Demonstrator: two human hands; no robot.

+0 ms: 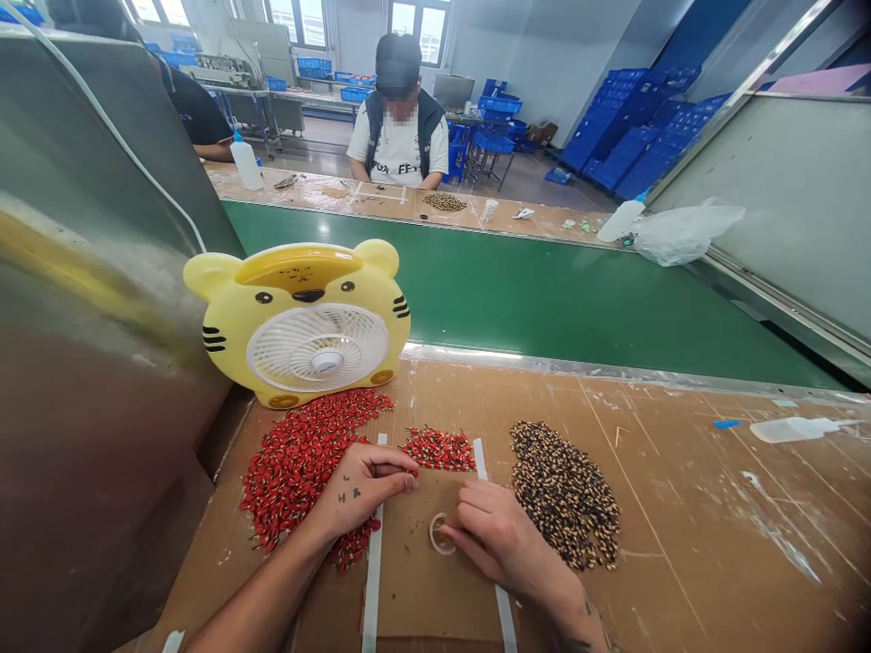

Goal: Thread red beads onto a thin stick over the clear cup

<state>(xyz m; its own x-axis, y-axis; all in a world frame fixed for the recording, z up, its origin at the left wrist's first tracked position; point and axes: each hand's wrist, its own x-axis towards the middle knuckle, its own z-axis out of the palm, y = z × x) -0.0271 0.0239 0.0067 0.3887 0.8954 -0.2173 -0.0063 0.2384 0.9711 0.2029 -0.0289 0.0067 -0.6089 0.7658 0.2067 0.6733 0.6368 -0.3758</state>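
Observation:
My left hand (pixel 364 490) is closed in a pinch above the brown cardboard sheet (pixel 435 603), with a bit of red showing at the fingertips, seemingly one small red piece. Curled fingers of my right hand (pixel 495 528) reach over a small clear round dish (pixel 433 535) on the cardboard; what they pinch, if anything, is hidden. Under and beside my left wrist spreads a big pile of small red pieces (pixel 292 467). A smaller heap of red pieces (pixel 439 449) lies beyond my fingers. To the right of my right hand is a pile of black-and-gold pieces (pixel 564 490).
White tape strips (pixel 371 580) flank the cardboard. A yellow animal-faced fan (pixel 231 317) stands behind the red pile. A glue bottle (pixel 793 429) and blue cap (pixel 727 423) lie at right. Across the green belt (pixel 544 299) sits a person (pixel 398 136) at another bench.

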